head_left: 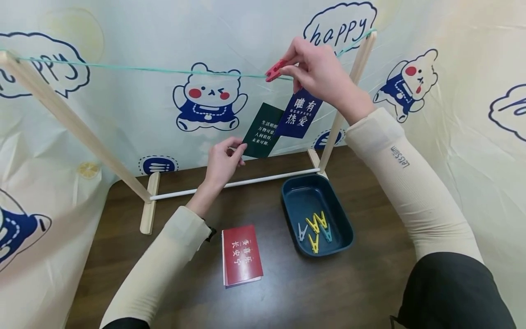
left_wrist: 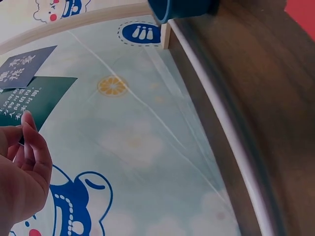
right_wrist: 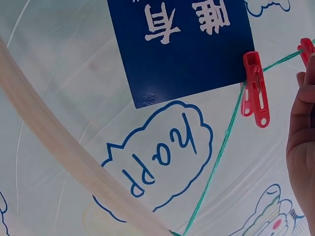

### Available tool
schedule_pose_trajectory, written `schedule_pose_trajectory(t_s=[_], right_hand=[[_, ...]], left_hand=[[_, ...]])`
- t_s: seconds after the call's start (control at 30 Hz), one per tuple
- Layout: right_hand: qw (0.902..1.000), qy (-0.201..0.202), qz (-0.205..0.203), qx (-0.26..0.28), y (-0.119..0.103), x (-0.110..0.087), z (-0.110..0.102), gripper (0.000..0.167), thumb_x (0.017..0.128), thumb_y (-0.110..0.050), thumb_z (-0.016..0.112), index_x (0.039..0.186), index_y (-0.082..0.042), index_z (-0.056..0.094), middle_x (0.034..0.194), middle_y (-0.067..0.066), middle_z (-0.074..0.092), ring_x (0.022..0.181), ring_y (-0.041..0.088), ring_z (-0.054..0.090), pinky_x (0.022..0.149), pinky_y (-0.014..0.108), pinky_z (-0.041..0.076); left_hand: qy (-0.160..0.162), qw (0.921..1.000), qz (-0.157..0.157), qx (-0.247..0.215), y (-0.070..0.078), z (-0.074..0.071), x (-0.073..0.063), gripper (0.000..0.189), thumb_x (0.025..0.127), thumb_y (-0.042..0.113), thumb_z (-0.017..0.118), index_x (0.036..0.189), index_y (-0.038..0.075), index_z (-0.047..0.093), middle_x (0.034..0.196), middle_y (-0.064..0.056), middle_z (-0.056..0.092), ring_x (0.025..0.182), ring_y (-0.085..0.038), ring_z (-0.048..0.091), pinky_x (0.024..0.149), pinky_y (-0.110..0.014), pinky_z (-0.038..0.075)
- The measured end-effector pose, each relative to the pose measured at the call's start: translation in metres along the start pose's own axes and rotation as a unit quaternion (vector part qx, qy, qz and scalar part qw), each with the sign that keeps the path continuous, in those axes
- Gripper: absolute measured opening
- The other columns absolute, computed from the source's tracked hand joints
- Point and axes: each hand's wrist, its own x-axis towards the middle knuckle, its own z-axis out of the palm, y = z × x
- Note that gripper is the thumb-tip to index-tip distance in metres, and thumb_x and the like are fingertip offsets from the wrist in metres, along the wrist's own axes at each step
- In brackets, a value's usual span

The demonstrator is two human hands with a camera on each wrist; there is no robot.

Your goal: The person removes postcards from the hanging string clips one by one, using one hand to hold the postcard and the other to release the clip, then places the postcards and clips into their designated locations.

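Observation:
My left hand (head_left: 223, 160) pinches a dark green card (head_left: 256, 137) with white writing by its lower left corner. Up at the green string (head_left: 164, 70), my right hand (head_left: 318, 68) pinches a red clothespin (head_left: 274, 71). The green card tilts below this clothespin, its top corner apart from the string in the head view. A blue card (head_left: 300, 114) hangs beside it and overlaps its right edge. In the right wrist view a second red clothespin (right_wrist: 255, 88) clips the blue card to the string; in the head view my right hand hides that clip.
Wooden posts (head_left: 78, 128) with a white bar (head_left: 263, 179) between them carry the string. A blue tray (head_left: 287, 201) on the table (head_left: 181, 283) holds several yellow, blue and pale clothespins. Red cards (head_left: 243, 256) lie stacked left of it. A printed cloth (head_left: 135, 27) hangs behind.

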Motion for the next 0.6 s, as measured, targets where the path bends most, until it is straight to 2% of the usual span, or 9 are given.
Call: schedule_pose_trajectory(t_s=[0.13,0.33,0.47,0.6], right_hand=[[0.9999,0.008,-0.007,0.013,-0.004,-0.003,0.000,0.026,0.105,-0.021,0.061,0.119,0.001,0.060,0.120,0.004,0.076,0.068,0.002,0.062,0.073,0.013,0.051],[0.9999,0.007,-0.010,0.008,-0.012,-0.013,0.002,0.025,0.106,-0.022,0.061,0.120,-0.001,0.061,0.120,0.003,0.076,0.070,0.010,0.067,0.068,0.013,0.049],[0.9996,0.003,-0.021,0.017,-0.016,-0.025,0.006,0.024,0.105,-0.021,0.063,0.119,-0.002,0.062,0.114,0.005,0.078,0.070,0.012,0.068,0.063,0.015,0.047],[0.9981,-0.006,-0.045,0.042,-0.016,-0.040,0.015,0.022,0.102,-0.014,0.067,0.118,0.000,0.062,0.107,0.010,0.078,0.071,0.013,0.070,0.061,0.014,0.047]], left_hand=[[-0.003,1.0000,-0.003,0.002,-0.003,-0.002,-0.008,0.018,0.104,0.016,0.066,0.113,0.003,0.074,0.088,-0.013,0.071,0.059,-0.019,0.064,0.060,-0.020,0.054],[-0.012,0.9997,-0.018,0.006,-0.014,-0.008,-0.023,0.018,0.104,0.017,0.067,0.113,0.003,0.074,0.091,-0.016,0.072,0.061,-0.023,0.066,0.058,-0.020,0.052],[-0.019,0.9991,-0.035,0.012,-0.021,-0.012,-0.037,0.021,0.104,0.019,0.067,0.115,0.002,0.073,0.092,-0.019,0.072,0.062,-0.025,0.067,0.057,-0.020,0.053],[-0.020,0.9979,-0.062,0.007,-0.026,-0.016,-0.053,0.024,0.104,0.021,0.067,0.121,0.004,0.070,0.096,-0.019,0.072,0.060,-0.020,0.067,0.058,-0.021,0.054]])
